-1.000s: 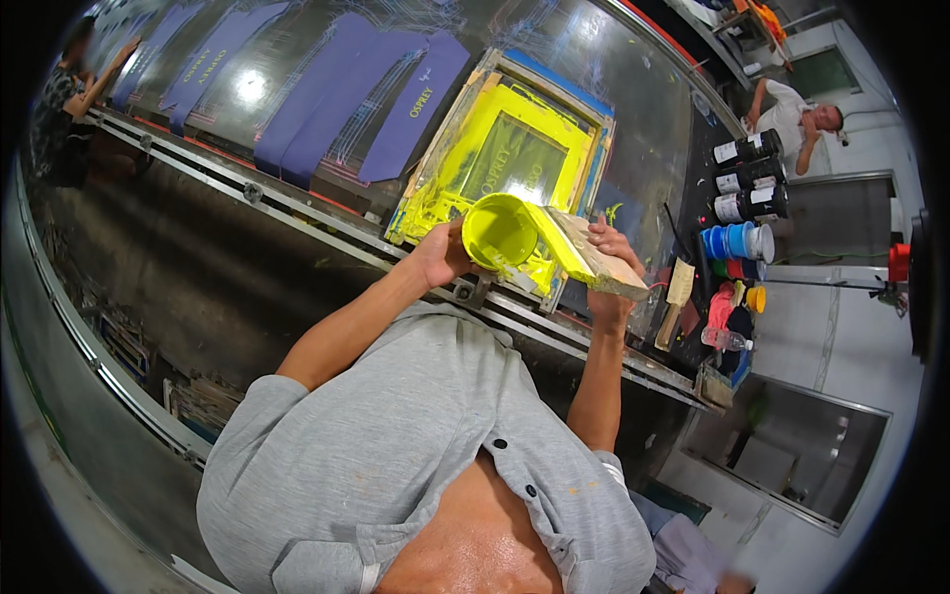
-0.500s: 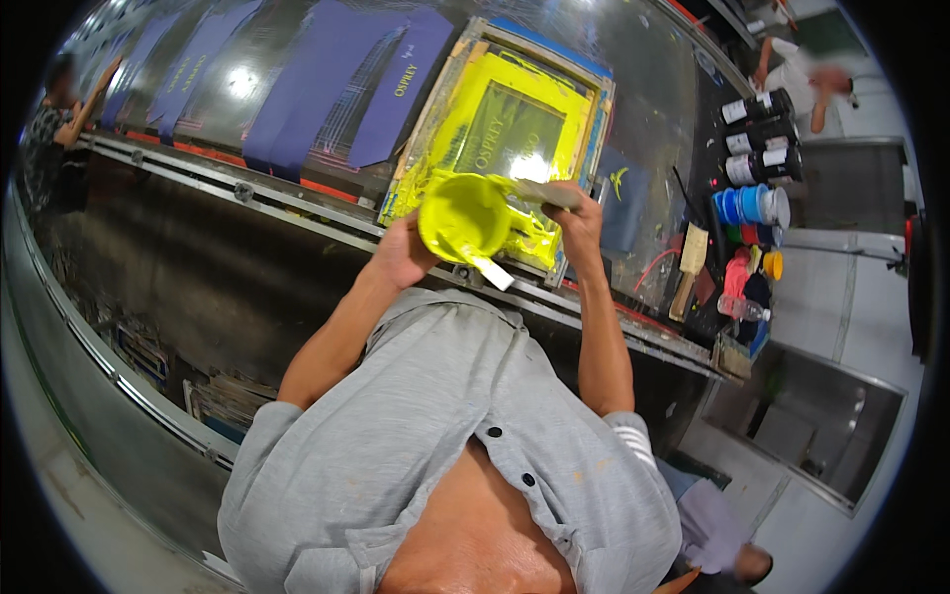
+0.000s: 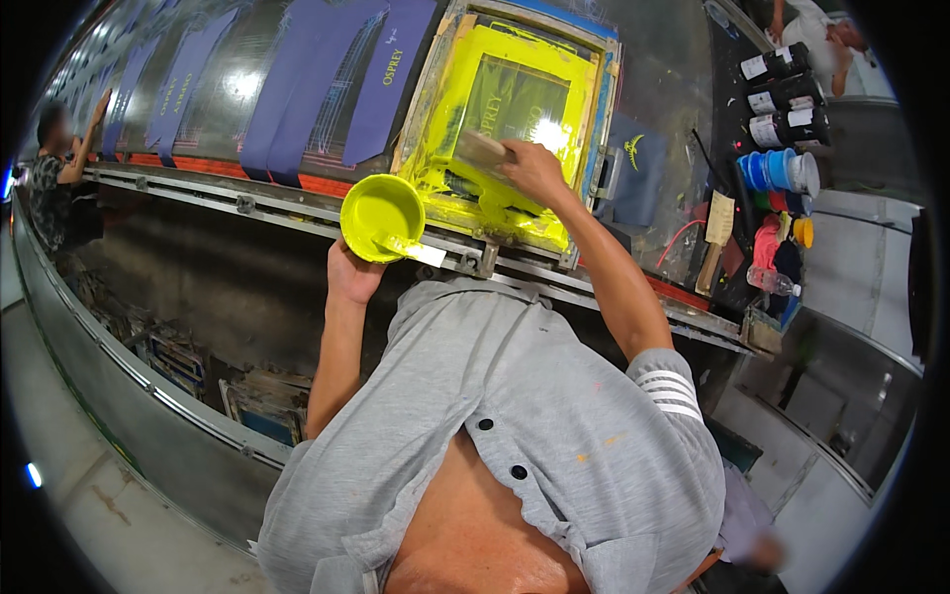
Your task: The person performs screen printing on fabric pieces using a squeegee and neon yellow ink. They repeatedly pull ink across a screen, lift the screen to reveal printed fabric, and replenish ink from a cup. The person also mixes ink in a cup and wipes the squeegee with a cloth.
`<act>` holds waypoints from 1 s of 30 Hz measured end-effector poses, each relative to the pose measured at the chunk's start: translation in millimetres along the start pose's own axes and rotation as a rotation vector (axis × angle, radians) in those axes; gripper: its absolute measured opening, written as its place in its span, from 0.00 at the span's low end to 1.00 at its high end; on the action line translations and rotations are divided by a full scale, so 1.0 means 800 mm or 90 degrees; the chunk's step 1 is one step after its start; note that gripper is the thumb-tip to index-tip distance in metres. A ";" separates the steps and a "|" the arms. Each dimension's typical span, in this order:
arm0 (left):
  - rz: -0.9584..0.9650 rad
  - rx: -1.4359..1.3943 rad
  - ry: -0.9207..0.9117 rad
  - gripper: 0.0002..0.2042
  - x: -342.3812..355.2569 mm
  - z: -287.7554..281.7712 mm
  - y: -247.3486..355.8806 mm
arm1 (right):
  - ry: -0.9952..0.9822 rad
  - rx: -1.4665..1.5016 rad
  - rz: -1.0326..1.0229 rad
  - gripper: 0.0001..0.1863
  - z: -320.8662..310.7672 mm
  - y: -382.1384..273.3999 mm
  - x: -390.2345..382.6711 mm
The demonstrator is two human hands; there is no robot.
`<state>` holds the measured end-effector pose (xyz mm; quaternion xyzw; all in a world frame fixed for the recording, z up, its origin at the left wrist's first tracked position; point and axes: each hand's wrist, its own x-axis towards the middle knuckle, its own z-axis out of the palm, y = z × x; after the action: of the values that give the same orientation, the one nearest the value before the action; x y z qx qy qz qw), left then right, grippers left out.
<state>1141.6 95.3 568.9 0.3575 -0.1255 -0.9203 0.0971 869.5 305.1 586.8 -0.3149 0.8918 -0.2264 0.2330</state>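
Note:
My left hand (image 3: 350,274) grips a bright yellow tub (image 3: 381,208) from below, just in front of the screen frame's lower left corner. A white spatula (image 3: 424,251) lies in it, sticking out over its right side. My right hand (image 3: 535,174) is closed on a wooden-handled squeegee (image 3: 480,147), which is over the yellow-ink-covered screen (image 3: 561,79). The squeegee's lower edge is hard to make out against the ink. The screen's wooden and metal frame sits on the long glossy print table.
Purple fabric pieces (image 3: 379,99) lie to the left. At right are black containers (image 3: 777,64), blue tubs (image 3: 767,170), a brush (image 3: 719,220) and a clear bottle (image 3: 772,282). A metal rail (image 3: 213,197) runs along the table's near edge. Other people stand at far left (image 3: 49,183), top right and lower right.
My left hand has moved the tub leftward and slightly toward me. My right hand has carried the squeegee away from the tub, leftward and up onto the screen, leaving the spatula in the tub.

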 end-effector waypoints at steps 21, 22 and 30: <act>0.039 -0.027 0.030 0.17 0.022 -0.013 0.008 | -0.263 0.201 0.087 0.24 -0.017 0.018 0.060; 0.028 -0.021 0.032 0.17 0.023 -0.017 0.010 | -0.232 0.291 0.064 0.23 -0.026 0.025 0.044; -0.025 -0.034 -0.022 0.18 0.035 -0.035 0.015 | -0.013 0.627 -0.031 0.14 -0.048 0.031 -0.090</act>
<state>1141.5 72.2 535.0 0.3413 -0.0954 -0.9311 0.0863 886.9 380.6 623.0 -0.1901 0.6688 -0.6233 0.3578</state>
